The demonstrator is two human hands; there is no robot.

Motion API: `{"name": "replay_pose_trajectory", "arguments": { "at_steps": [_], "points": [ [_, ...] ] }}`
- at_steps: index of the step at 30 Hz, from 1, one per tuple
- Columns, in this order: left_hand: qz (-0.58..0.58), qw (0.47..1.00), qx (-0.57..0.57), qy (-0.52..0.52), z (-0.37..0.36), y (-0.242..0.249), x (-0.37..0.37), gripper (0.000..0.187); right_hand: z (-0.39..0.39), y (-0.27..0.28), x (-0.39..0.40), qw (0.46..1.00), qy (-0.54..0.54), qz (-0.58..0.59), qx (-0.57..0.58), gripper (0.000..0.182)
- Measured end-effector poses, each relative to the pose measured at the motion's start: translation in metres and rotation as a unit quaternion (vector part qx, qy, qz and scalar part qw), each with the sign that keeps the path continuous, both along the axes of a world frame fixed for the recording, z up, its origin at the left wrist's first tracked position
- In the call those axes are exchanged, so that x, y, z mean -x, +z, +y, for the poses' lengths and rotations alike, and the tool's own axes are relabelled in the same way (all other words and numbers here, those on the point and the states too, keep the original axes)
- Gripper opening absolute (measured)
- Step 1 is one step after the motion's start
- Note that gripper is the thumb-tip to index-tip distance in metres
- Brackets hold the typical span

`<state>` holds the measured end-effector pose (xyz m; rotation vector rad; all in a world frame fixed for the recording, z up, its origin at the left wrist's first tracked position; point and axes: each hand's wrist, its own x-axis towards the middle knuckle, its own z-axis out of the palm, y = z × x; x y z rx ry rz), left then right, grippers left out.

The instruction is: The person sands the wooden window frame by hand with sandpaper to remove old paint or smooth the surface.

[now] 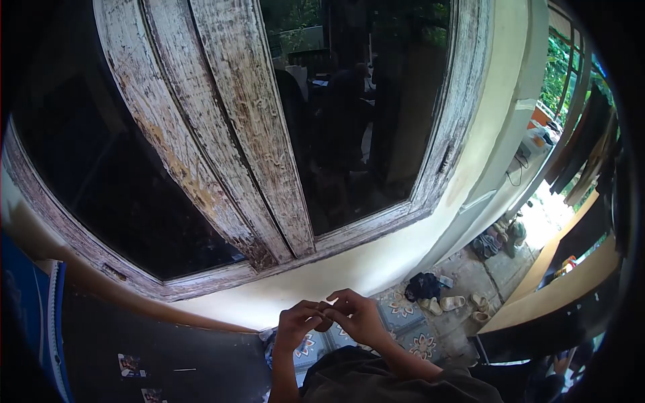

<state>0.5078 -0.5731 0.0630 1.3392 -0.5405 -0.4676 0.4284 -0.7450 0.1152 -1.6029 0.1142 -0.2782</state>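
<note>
My left hand [296, 326] and my right hand [359, 321] meet low in the middle of the head view, in front of my body. Between their fingertips is a small brown piece [325, 325], thin-looking and mostly covered by the fingers; its exact kind cannot be made out. Both hands are closed in a pinch on it. Above and beyond them stands a wooden window frame [235, 101] with worn, flaking whitish paint and bare brown patches. Neither hand touches the frame.
Dark glass panes [363, 134] fill the frame. A dark panel [201, 363] lies at lower left beside a blue object [27, 295]. Patterned floor covering [410, 329] is below; shoes [451, 303] and dark cloth [423, 287] lie right. Clothes [584, 148] hang at far right.
</note>
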Motion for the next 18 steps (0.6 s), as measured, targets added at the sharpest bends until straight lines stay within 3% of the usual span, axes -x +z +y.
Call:
{"name": "replay_pose_trajectory", "arguments": {
  "at_steps": [1,3,4,6,8,11,16,18],
  "points": [
    [0.062,0.996,0.049,0.034,-0.004,0.004,0.004,0.014,-0.004,-0.003,-0.001,1.0,0.001,0.0,-0.003,0.019],
    [0.019,0.998,0.001,0.057,-0.008,0.007,0.005,0.016,-0.016,-0.011,-0.008,0.988,0.031,-0.079,0.126,0.028],
    [-0.023,0.996,-0.046,0.078,-0.01,0.007,0.004,0.017,-0.023,-0.008,-0.01,0.988,0.036,-0.079,0.127,0.028],
    [-0.017,0.986,-0.037,0.159,-0.032,0.006,0.003,0.018,-0.051,0.006,-0.016,0.967,0.148,-0.148,0.143,0.032],
    [-0.033,0.977,-0.047,0.206,-0.06,0.013,0.002,0.019,-0.074,0.014,-0.016,0.973,0.168,-0.121,0.099,0.03],
    [-0.072,0.978,-0.065,0.186,-0.118,0.03,0.004,0.023,-0.121,0.001,-0.023,0.976,0.134,-0.094,0.146,0.023],
    [-0.044,0.988,0.013,0.15,-0.21,0.039,0.0,0.028,-0.215,0.003,-0.014,0.99,0.08,-0.085,0.074,0.015],
    [-0.131,0.978,-0.006,0.16,-0.238,0.044,-0.009,0.026,-0.249,-0.004,-0.009,0.996,0.048,-0.043,0.06,0.014]
  ]
}}
